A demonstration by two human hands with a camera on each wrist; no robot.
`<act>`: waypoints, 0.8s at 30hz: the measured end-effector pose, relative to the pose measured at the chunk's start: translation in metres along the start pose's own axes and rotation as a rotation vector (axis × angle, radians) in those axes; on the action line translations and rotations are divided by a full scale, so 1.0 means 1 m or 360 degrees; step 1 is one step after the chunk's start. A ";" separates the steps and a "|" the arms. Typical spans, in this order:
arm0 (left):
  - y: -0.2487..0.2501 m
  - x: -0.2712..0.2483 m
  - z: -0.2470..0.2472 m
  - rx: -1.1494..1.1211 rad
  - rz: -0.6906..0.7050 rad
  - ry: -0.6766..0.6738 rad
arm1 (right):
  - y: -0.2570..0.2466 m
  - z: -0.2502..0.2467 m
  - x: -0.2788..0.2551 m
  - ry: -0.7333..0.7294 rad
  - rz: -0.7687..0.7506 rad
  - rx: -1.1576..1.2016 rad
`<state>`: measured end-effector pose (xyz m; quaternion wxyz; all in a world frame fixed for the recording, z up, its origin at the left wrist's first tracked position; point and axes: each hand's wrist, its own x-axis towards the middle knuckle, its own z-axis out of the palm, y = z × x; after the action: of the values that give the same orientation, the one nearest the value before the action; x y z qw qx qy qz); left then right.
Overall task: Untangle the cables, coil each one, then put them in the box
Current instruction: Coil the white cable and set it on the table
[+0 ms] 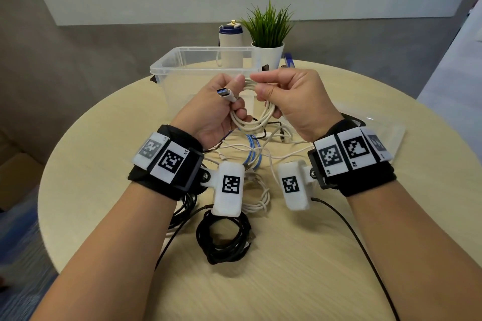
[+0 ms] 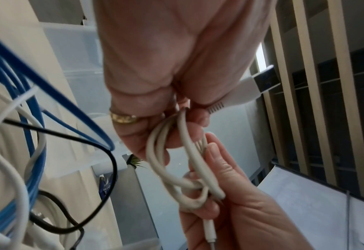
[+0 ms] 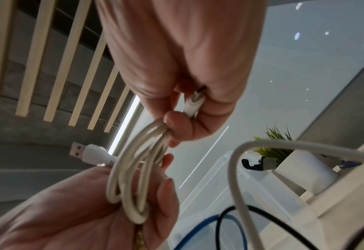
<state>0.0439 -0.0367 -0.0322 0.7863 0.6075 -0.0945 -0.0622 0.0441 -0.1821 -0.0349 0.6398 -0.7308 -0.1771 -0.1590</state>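
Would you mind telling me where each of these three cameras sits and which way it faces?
Head: on the person's head, looking down at the round wooden table; both forearms show, with the left hand and right hand gripping the coiled white USB cable.
Left wrist: under the left hand, looking up along the fingers.
Right wrist: under the right hand, looking up likewise.
Shared: all views show the white coil, both hands and the clear plastic box.

Box [image 1: 167, 65] at table [image 1: 326, 268] rear; plant [image 1: 268, 34] behind; loose cables [image 1: 250, 148] before box.
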 end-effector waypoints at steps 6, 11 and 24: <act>-0.002 0.001 -0.003 0.0115 -0.0008 -0.0022 | 0.001 -0.004 0.001 -0.0021 -0.0069 -0.0220; -0.005 0.000 -0.004 0.0297 0.0008 -0.0176 | 0.001 -0.008 0.002 0.0043 -0.0174 -0.0283; -0.005 -0.004 0.003 0.0292 -0.0002 -0.0240 | 0.004 -0.008 0.004 -0.0190 0.0013 -0.0359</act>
<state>0.0397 -0.0398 -0.0368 0.7179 0.6706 -0.1583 -0.0994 0.0498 -0.1903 -0.0357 0.5424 -0.8070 -0.1930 -0.1316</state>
